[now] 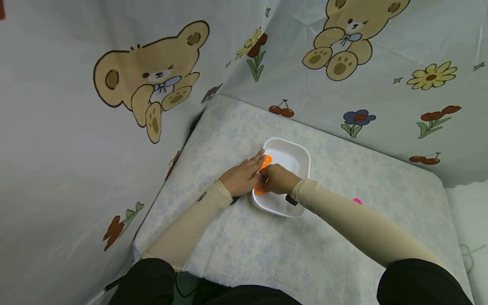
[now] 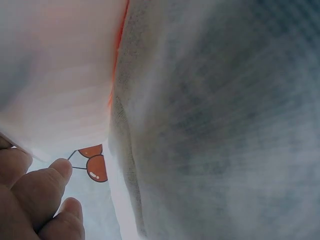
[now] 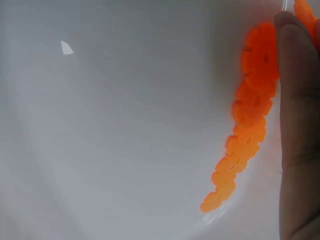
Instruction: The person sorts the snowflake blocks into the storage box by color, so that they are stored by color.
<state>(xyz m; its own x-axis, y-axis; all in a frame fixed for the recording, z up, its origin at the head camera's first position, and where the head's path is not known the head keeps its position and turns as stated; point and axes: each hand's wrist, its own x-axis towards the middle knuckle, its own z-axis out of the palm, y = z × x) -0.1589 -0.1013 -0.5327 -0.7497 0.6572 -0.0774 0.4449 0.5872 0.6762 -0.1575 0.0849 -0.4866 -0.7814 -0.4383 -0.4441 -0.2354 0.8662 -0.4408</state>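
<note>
A white plastic tray [image 1: 286, 150] stands on the cloth-covered table. Along its left inner wall runs a row of orange flower-shaped discs [image 3: 248, 140], overlapping like a chain. My left hand [image 1: 241, 176] lies at the tray's left rim with its fingers stretched along the outside; the left wrist view has its fingertips close to the tray wall. Reaching inside the tray, my right hand [image 1: 280, 178] pinches the orange row near its middle. In the head view the hands cover the discs between the two visible ends. The right wrist view has one digit lying against the upper discs.
A small pink piece [image 1: 357, 201] lies on the table to the right, beside the right forearm. Pale patterned cloth [image 1: 335, 245] covers the table. Curtains printed with bears [image 1: 164, 76] and flowers hang along the left and far sides.
</note>
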